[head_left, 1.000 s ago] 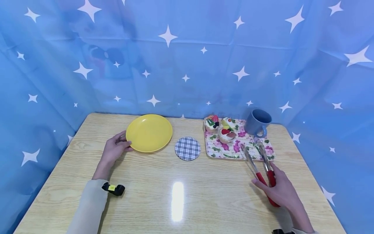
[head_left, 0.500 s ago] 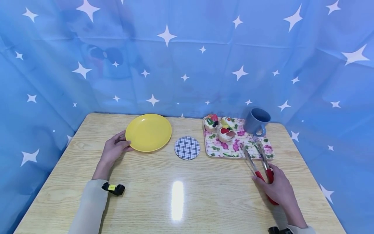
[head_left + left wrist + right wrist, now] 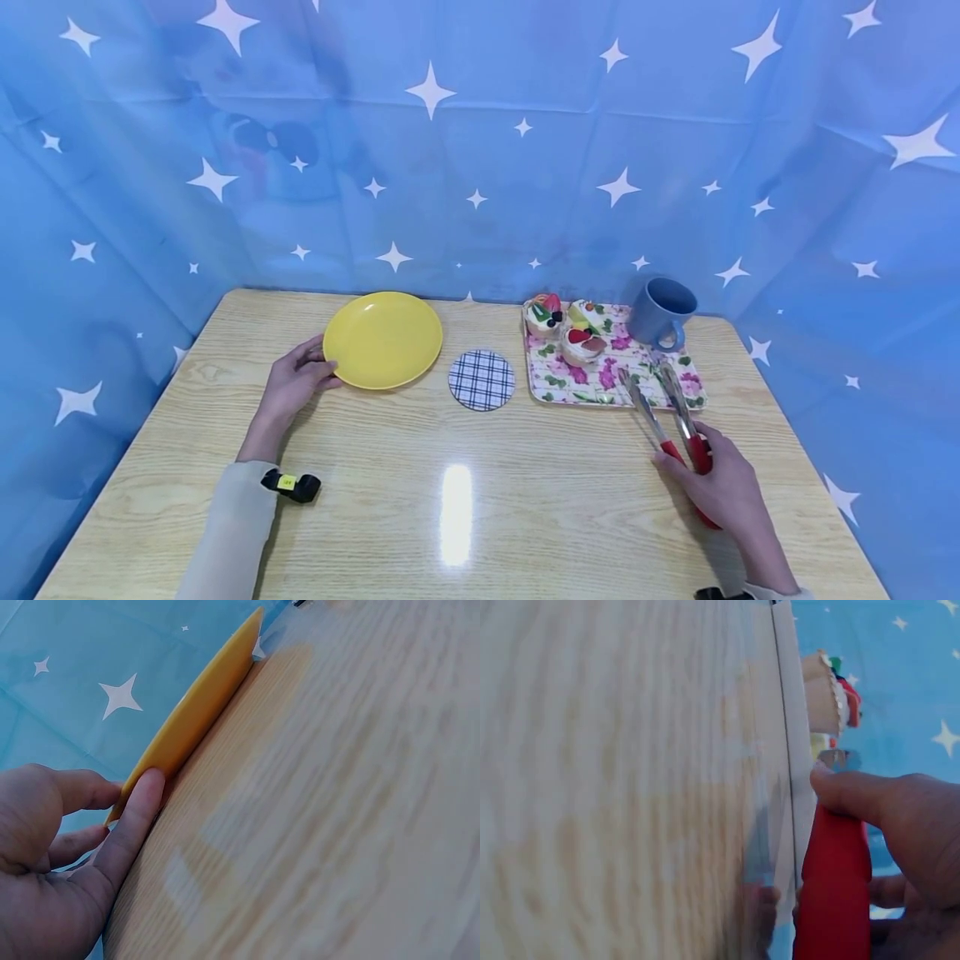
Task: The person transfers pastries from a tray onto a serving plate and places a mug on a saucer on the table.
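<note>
At the left, my left hand [image 3: 294,379] holds the rim of a round yellow plate [image 3: 384,340]. Close up in the left wrist view, its fingers sit on both sides of the edge of the plate [image 3: 196,712]. My right hand [image 3: 720,483] grips red-handled metal tongs [image 3: 701,454], whose arms stand spread apart with nothing between them. The tong tips reach over the near right part of a flowered tray [image 3: 551,387]. On that tray sit a fruit tart [image 3: 582,347], another tart [image 3: 542,317] and a cake piece [image 3: 587,315]. Red tong handle [image 3: 832,877] fills the right wrist view's lower part.
A grey-blue mug [image 3: 660,312] stands at the tray's far right corner, handle toward me. Between plate and tray lies a round checked coaster [image 3: 482,380]. The wooden table [image 3: 375,500] ends against a blue starry curtain [image 3: 480,167] at the back and sides.
The tongs and my right hand have shifted only slightly at the tray's near edge. My left hand and the plate stay in place.
</note>
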Tool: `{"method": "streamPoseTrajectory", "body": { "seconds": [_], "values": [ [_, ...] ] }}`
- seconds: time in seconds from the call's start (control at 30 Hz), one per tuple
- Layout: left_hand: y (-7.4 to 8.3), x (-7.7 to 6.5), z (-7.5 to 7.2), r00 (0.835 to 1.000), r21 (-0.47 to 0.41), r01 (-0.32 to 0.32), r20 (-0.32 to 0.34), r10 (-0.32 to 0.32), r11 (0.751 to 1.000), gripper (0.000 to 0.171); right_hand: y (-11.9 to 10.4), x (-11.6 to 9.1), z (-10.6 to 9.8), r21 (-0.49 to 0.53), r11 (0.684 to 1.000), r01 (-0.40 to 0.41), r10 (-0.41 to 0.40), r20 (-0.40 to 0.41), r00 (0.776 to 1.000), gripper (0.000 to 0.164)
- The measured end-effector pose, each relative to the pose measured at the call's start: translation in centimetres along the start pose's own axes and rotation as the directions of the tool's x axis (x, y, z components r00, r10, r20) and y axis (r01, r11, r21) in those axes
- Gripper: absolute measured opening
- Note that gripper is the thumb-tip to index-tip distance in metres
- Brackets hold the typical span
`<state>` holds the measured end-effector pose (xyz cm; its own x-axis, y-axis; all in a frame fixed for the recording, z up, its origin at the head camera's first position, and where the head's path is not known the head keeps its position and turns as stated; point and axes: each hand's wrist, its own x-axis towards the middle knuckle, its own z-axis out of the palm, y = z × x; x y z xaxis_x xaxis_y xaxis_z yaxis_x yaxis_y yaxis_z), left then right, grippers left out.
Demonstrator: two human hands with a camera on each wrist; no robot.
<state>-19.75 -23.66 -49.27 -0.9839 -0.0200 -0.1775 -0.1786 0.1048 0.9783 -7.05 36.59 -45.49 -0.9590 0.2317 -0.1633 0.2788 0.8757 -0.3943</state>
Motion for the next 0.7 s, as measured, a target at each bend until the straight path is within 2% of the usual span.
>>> {"method": "streamPoseTrajectory", "body": {
  "seconds": [0.27, 0.53, 0.7],
  "values": [
    [0.1, -0.1, 0.0, 1.0, 0.001, 0.0, -0.002, 0.0, 1.0, 0.068, 0.0, -0.4, -0.6, 0.012, 0.998, 0.063, -0.062, -0.067, 0.996, 0.097],
    [0.1, -0.2, 0.1, 1.0, 0.001, -0.006, 0.003, 0.006, 1.0, 0.068, 0.0, -0.3, -0.9, 0.008, 0.991, 0.135, -0.132, -0.154, 0.979, 0.086],
    [0.1, -0.1, 0.0, 1.0, -0.011, 0.0, 0.01, 0.0, 1.0, 0.069, -0.4, 0.1, -1.2, 0.003, 0.986, 0.169, -0.166, -0.175, 0.97, 0.083]
  ]
}}
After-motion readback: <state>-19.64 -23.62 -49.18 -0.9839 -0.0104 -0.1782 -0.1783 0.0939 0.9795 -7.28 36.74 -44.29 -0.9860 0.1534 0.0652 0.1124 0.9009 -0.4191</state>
